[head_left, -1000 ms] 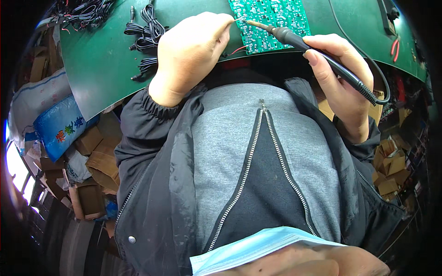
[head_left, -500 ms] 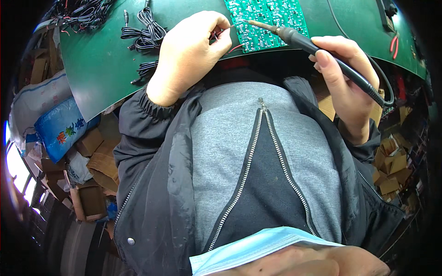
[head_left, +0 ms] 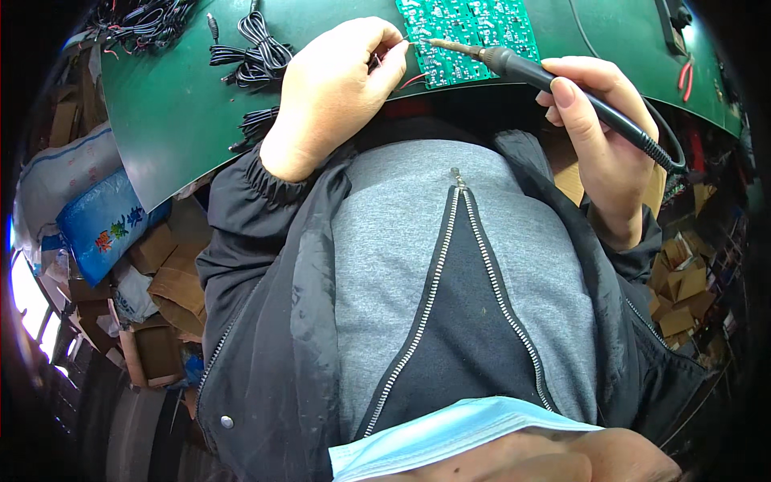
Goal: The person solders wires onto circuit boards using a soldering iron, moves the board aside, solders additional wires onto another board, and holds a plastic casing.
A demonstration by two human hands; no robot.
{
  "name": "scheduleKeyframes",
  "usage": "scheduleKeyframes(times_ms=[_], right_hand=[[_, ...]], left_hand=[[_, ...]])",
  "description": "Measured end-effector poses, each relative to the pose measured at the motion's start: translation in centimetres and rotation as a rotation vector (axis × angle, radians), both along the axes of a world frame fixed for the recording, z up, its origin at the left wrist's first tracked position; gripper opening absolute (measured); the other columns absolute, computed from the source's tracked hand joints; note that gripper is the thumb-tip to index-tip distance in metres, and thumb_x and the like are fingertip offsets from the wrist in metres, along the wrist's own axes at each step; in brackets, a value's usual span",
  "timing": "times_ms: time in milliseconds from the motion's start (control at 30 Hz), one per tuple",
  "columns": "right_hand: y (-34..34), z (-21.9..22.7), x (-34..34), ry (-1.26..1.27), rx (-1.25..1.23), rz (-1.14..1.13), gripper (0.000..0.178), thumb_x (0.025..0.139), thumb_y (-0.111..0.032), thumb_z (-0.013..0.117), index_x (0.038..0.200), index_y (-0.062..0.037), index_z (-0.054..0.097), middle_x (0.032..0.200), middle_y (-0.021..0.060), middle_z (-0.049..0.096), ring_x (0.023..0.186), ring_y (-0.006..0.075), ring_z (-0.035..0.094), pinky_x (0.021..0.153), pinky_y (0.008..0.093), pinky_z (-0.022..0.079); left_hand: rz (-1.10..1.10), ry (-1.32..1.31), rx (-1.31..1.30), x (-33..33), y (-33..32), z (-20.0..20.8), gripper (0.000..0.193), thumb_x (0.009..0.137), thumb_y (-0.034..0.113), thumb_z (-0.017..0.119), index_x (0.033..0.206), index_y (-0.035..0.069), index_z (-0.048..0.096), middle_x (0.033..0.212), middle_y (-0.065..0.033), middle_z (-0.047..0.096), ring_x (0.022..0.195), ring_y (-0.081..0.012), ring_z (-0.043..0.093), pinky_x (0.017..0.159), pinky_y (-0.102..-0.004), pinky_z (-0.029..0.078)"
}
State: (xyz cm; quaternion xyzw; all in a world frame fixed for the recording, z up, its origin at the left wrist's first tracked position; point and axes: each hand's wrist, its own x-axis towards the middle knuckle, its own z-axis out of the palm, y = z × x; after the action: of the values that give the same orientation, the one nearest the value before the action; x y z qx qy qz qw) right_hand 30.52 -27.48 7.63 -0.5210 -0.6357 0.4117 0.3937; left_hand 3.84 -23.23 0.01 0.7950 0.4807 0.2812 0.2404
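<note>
My right hand (head_left: 601, 132) is wrapped round the black handle of a soldering iron (head_left: 554, 84). The iron slants up to the left, its metal tip over the left part of a green circuit board panel (head_left: 502, 56) crowded with small components. At the board's left edge my left hand (head_left: 341, 92) is closed in a pinch on a thin wire (head_left: 409, 43), whose end points at the iron's tip. Whether tip and wire touch is too small to tell. A red wire (head_left: 414, 79) shows at the board's lower left edge, beside my left fingers.
Coiled black cables (head_left: 255, 48) with plugs lie left of my left hand on the green tabletop (head_left: 161, 112). A tangle of dark wires (head_left: 148, 28) sits farther left. Red-handled pliers (head_left: 685, 78) lie at the right. Cardboard boxes (head_left: 152, 349) and a blue bag (head_left: 104, 229) are below the table.
Both hands keep their holds. The iron, its tip and the pinched wire have shifted only very slightly against the board.
</note>
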Motion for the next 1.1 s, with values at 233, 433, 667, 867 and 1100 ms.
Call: scheduleKeyframes(times_ms=[233, 433, 667, 867, 1100], right_hand=[[0.1, 0.1, -0.3, -0.016, -0.011, 0.012, 0.015, 0.096, -0.005, 0.071, 0.109, 0.0037, 0.072, 0.091, 0.0063, 0.07, 0.082, 0.0102, 0.067, 0.073, 0.0215, 0.052], [0.5, 0.6, -0.5, -0.103, 0.056, 0.094, 0.015, 0.095, -0.003, 0.072, 0.109, 0.0031, 0.072, 0.093, 0.0068, 0.07, 0.082, 0.0097, 0.066, 0.073, 0.0211, 0.052], [0.1, 1.5, 0.2, -0.159, 0.073, 0.066, 0.019, 0.099, -0.005, 0.068, 0.115, 0.003, 0.071, 0.097, 0.0082, 0.072, 0.082, 0.01, 0.066, 0.076, 0.021, 0.053], [-0.2, 1.2, 0.4, -0.14, 0.073, 0.024, 0.017, 0.098, -0.005, 0.07, 0.113, 0.003, 0.071, 0.094, 0.0073, 0.071, 0.081, 0.0096, 0.066, 0.074, 0.0206, 0.051], [-0.6, 0.9, 1.2, -0.084, 0.071, 0.013, 0.017, 0.096, -0.005, 0.072, 0.11, 0.0032, 0.072, 0.094, 0.0073, 0.071, 0.082, 0.0108, 0.068, 0.073, 0.021, 0.052]], left_hand=[[-0.016, 0.03, 0.017, 0.2, 0.0, 0.0, 0.014, 0.091, 0.017, 0.072, 0.096, 0.004, 0.069, 0.085, -0.0084, 0.068, 0.074, -0.0203, 0.068, 0.067, -0.0309, 0.054], [-0.018, 0.04, 0.017, 0.2, 0.0, 0.0, 0.014, 0.091, 0.018, 0.072, 0.096, 0.005, 0.069, 0.085, -0.0084, 0.068, 0.074, -0.0207, 0.068, 0.067, -0.0311, 0.054], [-0.013, 0.051, 0.018, 0.2, 0.0, 0.1, 0.014, 0.09, 0.017, 0.072, 0.095, 0.005, 0.069, 0.084, -0.0085, 0.068, 0.074, -0.021, 0.068, 0.067, -0.0315, 0.054], [-0.014, 0.062, 0.023, 0.3, 0.0, 0.3, 0.014, 0.09, 0.017, 0.072, 0.095, 0.005, 0.069, 0.085, -0.0086, 0.068, 0.074, -0.0211, 0.068, 0.067, -0.0314, 0.054], [-0.08, 0.004, 0.062, -0.2, 0.0, 1.0, 0.013, 0.091, 0.019, 0.074, 0.099, 0.008, 0.071, 0.089, -0.0069, 0.07, 0.077, -0.0209, 0.069, 0.069, -0.0306, 0.054]])
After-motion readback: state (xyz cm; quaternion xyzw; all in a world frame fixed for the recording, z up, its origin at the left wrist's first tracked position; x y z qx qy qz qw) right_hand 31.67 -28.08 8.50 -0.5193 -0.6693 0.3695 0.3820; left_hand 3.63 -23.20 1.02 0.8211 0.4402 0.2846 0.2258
